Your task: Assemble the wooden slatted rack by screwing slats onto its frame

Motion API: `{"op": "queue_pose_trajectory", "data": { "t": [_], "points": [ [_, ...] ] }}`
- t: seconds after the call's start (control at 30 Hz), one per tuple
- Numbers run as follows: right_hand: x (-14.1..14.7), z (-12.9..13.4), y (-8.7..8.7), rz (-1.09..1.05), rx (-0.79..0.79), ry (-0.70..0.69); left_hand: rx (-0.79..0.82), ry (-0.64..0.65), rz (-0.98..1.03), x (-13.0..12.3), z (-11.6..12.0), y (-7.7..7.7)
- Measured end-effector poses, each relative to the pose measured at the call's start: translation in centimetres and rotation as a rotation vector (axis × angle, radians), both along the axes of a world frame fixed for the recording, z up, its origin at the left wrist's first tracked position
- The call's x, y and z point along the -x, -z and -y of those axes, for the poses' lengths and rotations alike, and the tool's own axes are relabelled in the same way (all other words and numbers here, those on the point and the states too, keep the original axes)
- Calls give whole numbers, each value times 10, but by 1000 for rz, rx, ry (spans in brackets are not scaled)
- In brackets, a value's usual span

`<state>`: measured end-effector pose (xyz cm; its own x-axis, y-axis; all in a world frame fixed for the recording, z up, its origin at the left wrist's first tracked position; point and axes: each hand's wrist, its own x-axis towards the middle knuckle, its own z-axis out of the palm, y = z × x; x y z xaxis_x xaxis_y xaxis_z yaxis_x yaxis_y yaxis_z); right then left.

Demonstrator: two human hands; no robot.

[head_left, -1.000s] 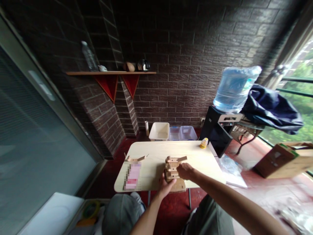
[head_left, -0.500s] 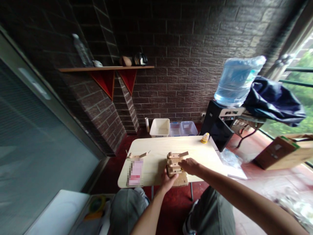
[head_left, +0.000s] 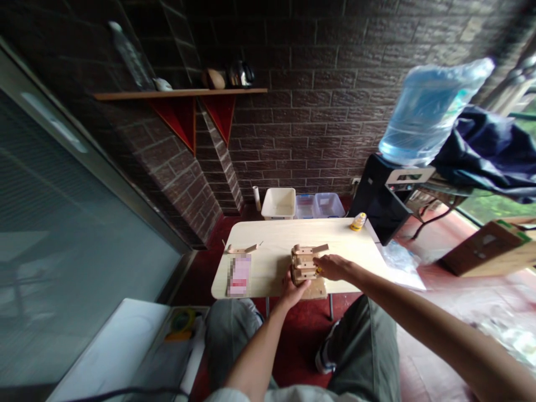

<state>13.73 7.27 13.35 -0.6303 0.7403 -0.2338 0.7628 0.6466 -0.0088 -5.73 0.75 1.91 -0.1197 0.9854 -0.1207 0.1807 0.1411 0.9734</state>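
The wooden assembly (head_left: 300, 260) sat at the near edge of the worktop (head_left: 272, 237), its bars (head_left: 307, 266) running lengthwise left to right. The left hand (head_left: 292, 290) gripped its near-left corner; the right hand (head_left: 334, 267) curled at its right side, hold unclear. Bare surface opened beyond.

- Daylight from right, clear glass window (head_left: 488, 207)
- Dark brown brick wall (head_left: 310, 125) dim, faint sheen upper right
- Smooth red floor (head_left: 444, 301) washed out at right
- Edges stretched, blurred
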Motion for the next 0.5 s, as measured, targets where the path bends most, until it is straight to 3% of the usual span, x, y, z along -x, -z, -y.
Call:
{"op": "queue_pose_trajectory", "data": {
  "t": [0.2, 0.5],
  "points": [
    [1, -5, -6, -4, 3, -4, 8, 0, 7, -1, 0, 1],
    [9, -7, 8, -2, -22, 47, 16, 9, 0, -2, -1, 3]
  ]
}}
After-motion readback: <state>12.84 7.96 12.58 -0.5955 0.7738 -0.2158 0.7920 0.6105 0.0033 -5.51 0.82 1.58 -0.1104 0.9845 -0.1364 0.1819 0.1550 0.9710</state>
